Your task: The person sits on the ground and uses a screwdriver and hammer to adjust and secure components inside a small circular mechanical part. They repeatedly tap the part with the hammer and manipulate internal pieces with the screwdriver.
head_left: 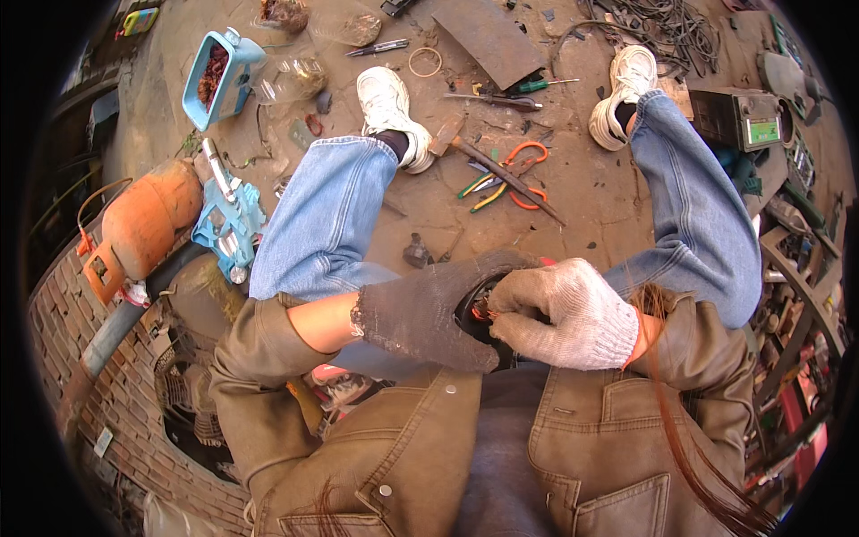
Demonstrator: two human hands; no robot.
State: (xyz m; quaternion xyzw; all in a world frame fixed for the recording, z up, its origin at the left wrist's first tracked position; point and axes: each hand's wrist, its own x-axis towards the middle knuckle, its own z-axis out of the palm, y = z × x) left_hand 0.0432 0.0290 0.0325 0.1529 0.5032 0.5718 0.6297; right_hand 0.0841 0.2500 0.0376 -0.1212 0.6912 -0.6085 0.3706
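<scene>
My left hand point(428, 309), in a dark grey work glove, is wrapped round a black part point(472, 315) with a curved edge and some reddish bits inside. My right hand point(573, 313), in a whitish knit glove, has its fingers closed at the opening of that part. Whatever the right fingertips grip is hidden between the gloves. Both hands meet in front of my jacket, above my lap. Beyond them on the ground lies a hammer point(506, 175), its wooden handle crossing orange-handled cutters point(534, 197) and pliers with green and yellow handles point(475, 186).
A green screwdriver point(532, 86) lies near a flat metal sheet point(490, 40). At left stand a blue container point(240, 76) of reddish scraps and an orange gas cylinder point(154, 215). A dark metal box point(729, 119) and scrap crowd the right. Tangled cables point(671, 31) lie at the back.
</scene>
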